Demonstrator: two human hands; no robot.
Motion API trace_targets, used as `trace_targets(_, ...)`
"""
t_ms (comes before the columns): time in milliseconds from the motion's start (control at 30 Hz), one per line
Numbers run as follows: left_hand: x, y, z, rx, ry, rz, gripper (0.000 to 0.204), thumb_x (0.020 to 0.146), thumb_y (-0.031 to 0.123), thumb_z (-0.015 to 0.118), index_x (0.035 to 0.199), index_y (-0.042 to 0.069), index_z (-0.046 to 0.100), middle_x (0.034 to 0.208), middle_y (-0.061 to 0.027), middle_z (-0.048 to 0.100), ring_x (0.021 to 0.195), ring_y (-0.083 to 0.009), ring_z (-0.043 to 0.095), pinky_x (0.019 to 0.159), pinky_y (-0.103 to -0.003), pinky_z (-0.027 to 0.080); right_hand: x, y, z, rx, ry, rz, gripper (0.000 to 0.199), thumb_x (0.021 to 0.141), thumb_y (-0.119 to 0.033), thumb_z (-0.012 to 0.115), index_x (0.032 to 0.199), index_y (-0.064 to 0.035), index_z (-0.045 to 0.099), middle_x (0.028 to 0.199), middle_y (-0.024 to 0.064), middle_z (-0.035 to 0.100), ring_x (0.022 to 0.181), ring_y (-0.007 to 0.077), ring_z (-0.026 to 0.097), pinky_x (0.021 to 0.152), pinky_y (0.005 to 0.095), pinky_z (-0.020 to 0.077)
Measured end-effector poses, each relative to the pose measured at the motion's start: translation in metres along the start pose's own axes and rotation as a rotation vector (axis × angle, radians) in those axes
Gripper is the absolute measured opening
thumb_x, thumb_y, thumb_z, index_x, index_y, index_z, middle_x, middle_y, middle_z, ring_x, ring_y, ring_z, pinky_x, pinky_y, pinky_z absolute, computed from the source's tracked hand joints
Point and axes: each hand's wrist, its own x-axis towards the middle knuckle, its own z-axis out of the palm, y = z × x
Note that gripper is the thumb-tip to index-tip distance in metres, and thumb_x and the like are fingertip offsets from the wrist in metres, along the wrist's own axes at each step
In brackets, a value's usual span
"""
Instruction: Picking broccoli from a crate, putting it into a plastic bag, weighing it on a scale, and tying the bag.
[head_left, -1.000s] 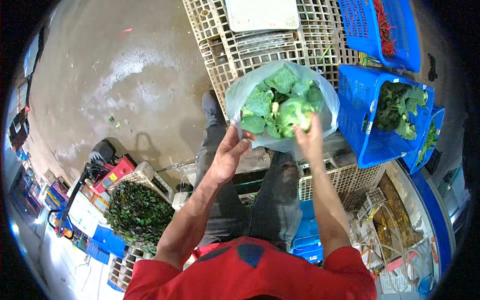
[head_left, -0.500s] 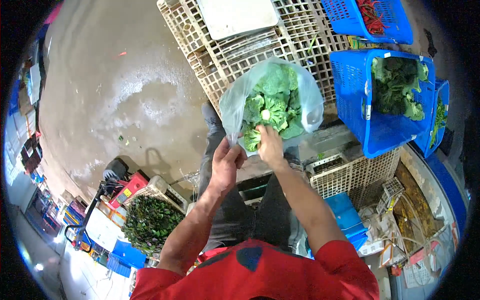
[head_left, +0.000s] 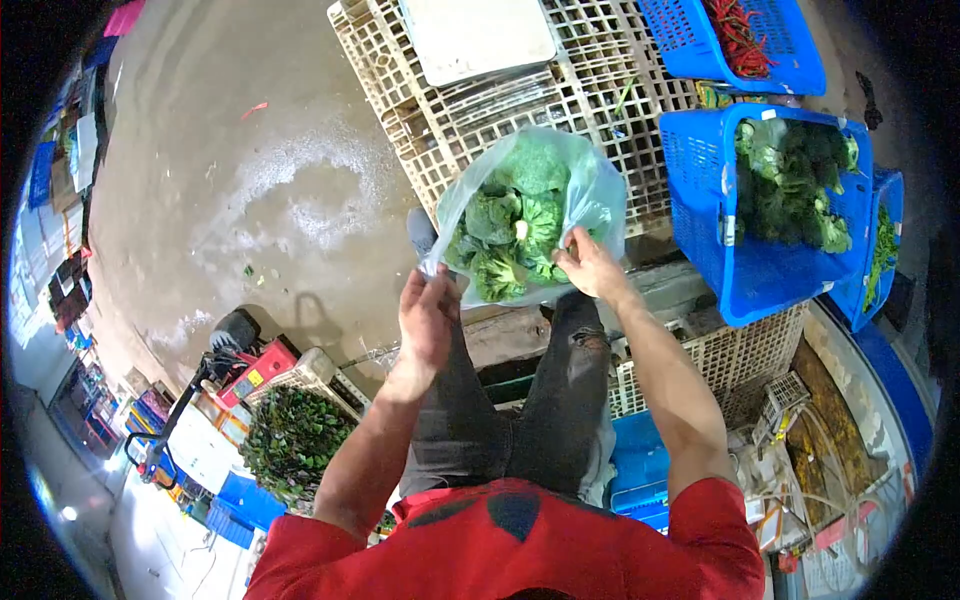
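Observation:
In front of me a clear plastic bag point(head_left: 603, 190) with several broccoli heads point(head_left: 497, 215) in it rests at the near edge of the cream plastic pallet point(head_left: 400, 120). Its mouth faces me, and the broccoli shows through the opening. My left hand point(head_left: 428, 315) pinches the bag's left rim between thumb and fingers. At the opposite side of the mouth, my right hand point(head_left: 590, 265) grips the right rim, its fingers closed on the film. No broccoli is in either hand.
To the right stands a blue crate point(head_left: 700, 190) of broccoli, with a blue basket of red chillies point(head_left: 740, 40) beyond it. A white board point(head_left: 480, 40) lies on the pallet. Dark leafy greens point(head_left: 300, 440) sit at lower left, near a red box point(head_left: 258, 370).
My right hand has left the broccoli inside the bag and moved right to the bag's rim. My left hand has shifted slightly left, and the mouth is spread wider.

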Motion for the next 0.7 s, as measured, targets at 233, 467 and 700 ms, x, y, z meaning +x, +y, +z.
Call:
trace_targets(233, -0.021, 0.005, 0.019, 0.305, -0.119, 0.041, 0.008, 0.101, 0.011, 0.053, 0.095, 0.007, 0.057, 0.065, 0.0054, 0.043, 0.055, -0.0055, 0.04, 0.051, -0.023, 0.034, -0.029, 0.095, -0.036, 1.168, -0.189, -0.036, 0.016, 0.097, -0.012, 0.053, 0.095, -0.0015, 0.065, 0.093, 0.012, 0.069, 0.083, 0.023, 0.064, 0.087, 0.0375, 0.0523)
trace_targets(467, -0.023, 0.015, 0.103, 0.463, -0.116, 0.134, 0.014, 0.097, 0.02, 0.054, 0.094, 0.007, 0.057, 0.068, 0.0023, 0.045, 0.062, -0.0096, 0.041, 0.056, -0.028, 0.034, -0.077, -0.034, -0.073, 0.607, 0.18, -0.084, 0.021, 0.104, -0.019, 0.043, 0.109, -0.0051, 0.058, 0.09, 0.0043, 0.06, 0.076, 0.0136, 0.056, 0.067, 0.0316, 0.0491)
trace_targets(700, 0.037, -0.014, 0.086, 0.165, -0.356, -0.129, 0.052, 0.094, 0.002, 0.043, 0.147, -0.002, 0.045, 0.102, -0.0104, 0.068, 0.078, -0.0161, 0.062, 0.07, -0.031, 0.049, -0.034, -0.042, -0.007, 0.814, -0.022, -0.643, 0.046, 0.099, -0.001, 0.049, 0.146, -0.0054, 0.048, 0.108, 0.0006, 0.057, 0.078, 0.01, 0.049, 0.071, 0.0261, 0.0474)
